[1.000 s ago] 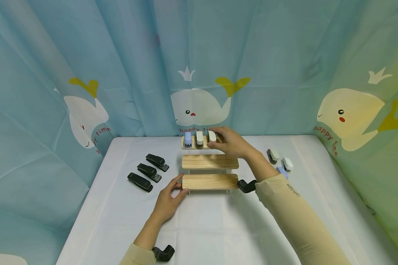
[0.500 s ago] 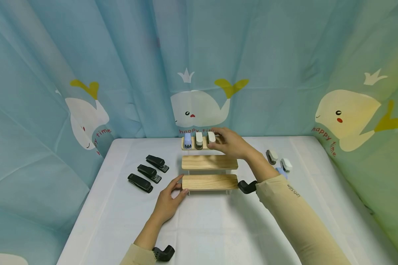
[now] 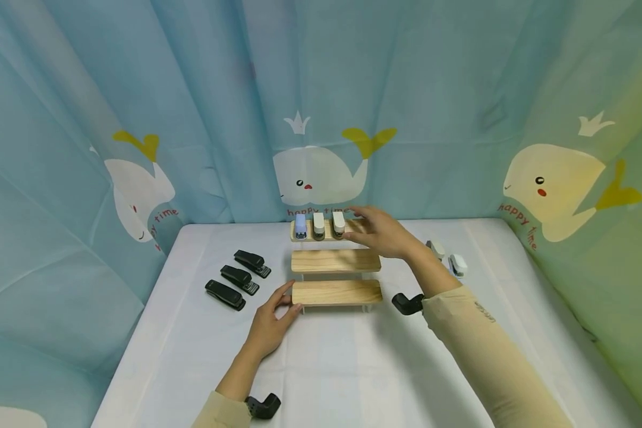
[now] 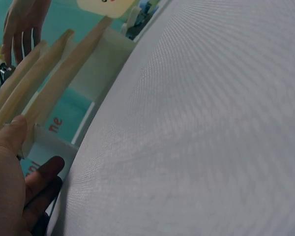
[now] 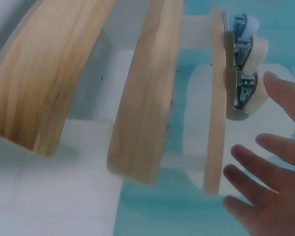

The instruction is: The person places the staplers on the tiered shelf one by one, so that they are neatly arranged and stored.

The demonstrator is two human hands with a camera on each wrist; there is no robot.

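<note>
A three-tier wooden display stand (image 3: 336,260) with white side panels stands mid-table. On its top tier are a blue mini stapler (image 3: 300,226), a white mini stapler (image 3: 318,226) and another white mini stapler (image 3: 338,224), side by side. My right hand (image 3: 380,230) hovers just right of that last stapler. In the right wrist view the fingers (image 5: 258,162) of this hand are spread, holding nothing, with the thumb close to the stapler. My left hand (image 3: 270,324) holds the left end of the lowest tier. Its thumb (image 4: 12,132) lies against the wood in the left wrist view.
Several black staplers lie left of the stand, one of them (image 3: 238,279) in the middle of the row. To the right, a white mini stapler (image 3: 458,265) and another one (image 3: 436,248) lie partly behind the right arm. A blue whale-print curtain (image 3: 214,119) hangs behind.
My right hand has let go of the right-hand white mini stapler and drawn slightly to the right. That stapler now stands free on the top tier. The left hand has stayed put.
</note>
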